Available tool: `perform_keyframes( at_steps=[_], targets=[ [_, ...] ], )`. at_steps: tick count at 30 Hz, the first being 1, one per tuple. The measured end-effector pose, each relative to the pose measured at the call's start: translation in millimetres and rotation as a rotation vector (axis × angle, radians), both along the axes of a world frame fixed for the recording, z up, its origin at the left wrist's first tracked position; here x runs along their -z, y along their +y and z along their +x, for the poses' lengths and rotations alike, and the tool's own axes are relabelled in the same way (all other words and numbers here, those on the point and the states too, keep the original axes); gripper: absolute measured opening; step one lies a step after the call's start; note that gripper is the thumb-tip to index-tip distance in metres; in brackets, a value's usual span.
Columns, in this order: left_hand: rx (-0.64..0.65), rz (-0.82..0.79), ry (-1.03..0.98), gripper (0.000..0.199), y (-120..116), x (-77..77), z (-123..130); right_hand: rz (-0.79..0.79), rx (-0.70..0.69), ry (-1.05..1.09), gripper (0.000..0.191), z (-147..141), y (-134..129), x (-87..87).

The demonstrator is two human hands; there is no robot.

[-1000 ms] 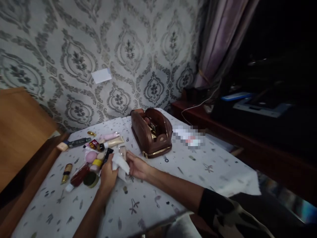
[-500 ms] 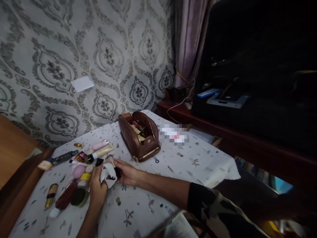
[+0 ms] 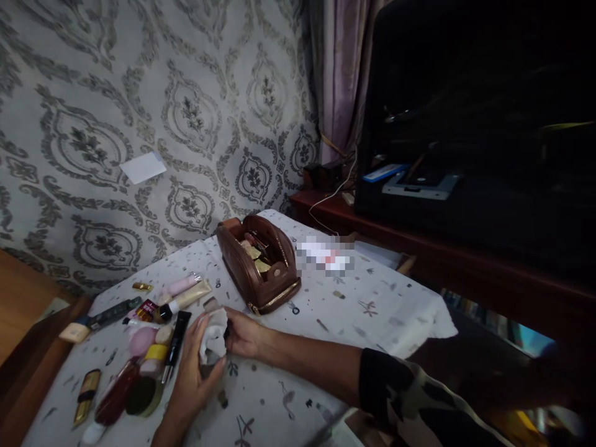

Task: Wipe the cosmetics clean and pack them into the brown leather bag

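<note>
My left hand (image 3: pixel 193 360) is closed round a crumpled white cloth or tissue (image 3: pixel 213 338) above the table. Against its right side is my right hand (image 3: pixel 242 332), its fingers wrapped round a small item with a pale top (image 3: pixel 212 304), mostly hidden by the cloth. A black tube (image 3: pixel 177 338) lies just left of my left hand. Beyond the hands, an open brown bag (image 3: pixel 261 273) holds several small items. Cosmetics are spread at the left, among them a beige tube (image 3: pixel 192 294), a pink round item (image 3: pixel 142 341) and a dark green jar (image 3: pixel 143 396).
The table (image 3: pixel 279 397) has a patterned white cover. A blurred white item (image 3: pixel 326 253) lies right of the bag. Behind stand a patterned wall (image 3: pixel 186 112) and a dark screen (image 3: pixel 475 124). A thin cable (image 3: pixel 326 197) runs down near the back corner.
The view has shifted slightly. My left hand has turned and moved a little right round the white cloth, and the black tube beside it now shows in full.
</note>
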State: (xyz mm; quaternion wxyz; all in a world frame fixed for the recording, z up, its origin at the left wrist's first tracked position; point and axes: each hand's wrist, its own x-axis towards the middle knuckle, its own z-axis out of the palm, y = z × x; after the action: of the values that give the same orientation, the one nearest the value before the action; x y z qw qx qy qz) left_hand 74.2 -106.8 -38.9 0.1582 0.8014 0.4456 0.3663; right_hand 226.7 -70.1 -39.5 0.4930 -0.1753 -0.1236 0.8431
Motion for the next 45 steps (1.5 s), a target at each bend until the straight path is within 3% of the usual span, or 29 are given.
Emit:
perform_keyframes(
  at_steps=[8,13,18,21,26,31,36,41,45],
  targets=[
    [-0.135,0.152,0.085,0.039,5.0,-2.3,-16.2,0.014,0.003,0.041,0.013,5.3,-0.6,-1.4],
    [-0.246,0.235,0.042,0.044,4.6,-3.7,-20.0,0.058,-0.047,-0.053,0.029,8.3,-4.8,3.5],
    [-0.312,0.227,0.136,0.043,6.5,7.1,-18.2,0.129,-0.019,-0.126,0.051,2.3,-9.6,7.3],
    [-0.26,0.237,0.169,0.042,4.6,10.8,-14.4,0.125,0.033,-0.137,0.057,-0.4,-11.4,6.6],
    [-0.092,0.224,0.185,0.057,-7.8,-1.1,-1.0,0.077,0.107,-0.119,0.048,2.2,-12.3,1.1],
    [0.065,0.259,0.215,0.055,-12.3,-5.1,11.6,0.104,0.117,-0.163,0.044,2.0,-15.9,-1.5],
    [-0.021,0.329,0.243,0.045,-0.5,-4.6,13.3,0.196,0.054,-0.311,0.044,-1.2,-21.2,-0.6],
    [-0.215,0.215,0.085,0.037,4.5,-16.9,3.6,0.304,-0.115,-0.429,0.053,1.6,-26.2,-3.9],
    [-0.223,-0.011,-0.162,0.032,4.5,-25.8,-3.8,0.343,-0.123,-0.495,0.056,4.4,-29.2,-7.7]
  ],
)
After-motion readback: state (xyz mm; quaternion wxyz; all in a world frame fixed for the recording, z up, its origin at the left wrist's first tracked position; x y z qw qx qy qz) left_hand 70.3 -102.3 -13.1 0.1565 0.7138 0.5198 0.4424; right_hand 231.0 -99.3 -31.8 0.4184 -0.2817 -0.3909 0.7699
